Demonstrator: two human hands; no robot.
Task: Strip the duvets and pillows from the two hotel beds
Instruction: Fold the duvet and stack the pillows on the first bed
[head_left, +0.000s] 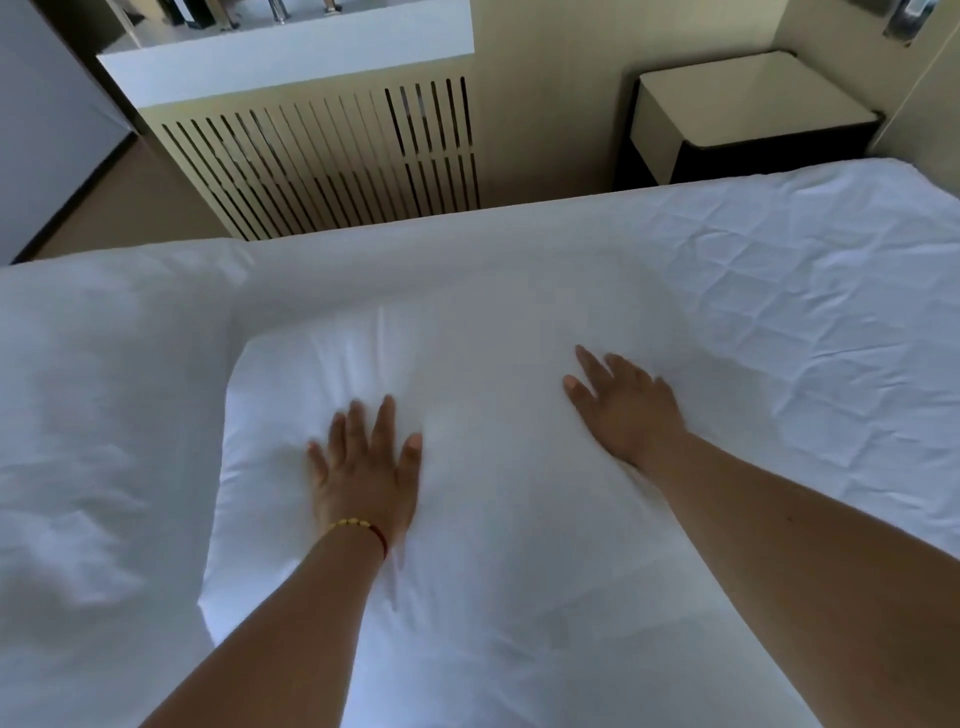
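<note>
White pillow (467, 415) under flat left hand (363, 467) and right hand (623, 410).

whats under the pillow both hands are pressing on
The pillow lies on the white sheet of the bed, left hand and right hand flat on top. Whatever is directly beneath it is covered.

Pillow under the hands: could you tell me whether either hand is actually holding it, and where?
Nothing is held. The left hand and right hand lie flat, fingers straight, on the pillow.
</note>
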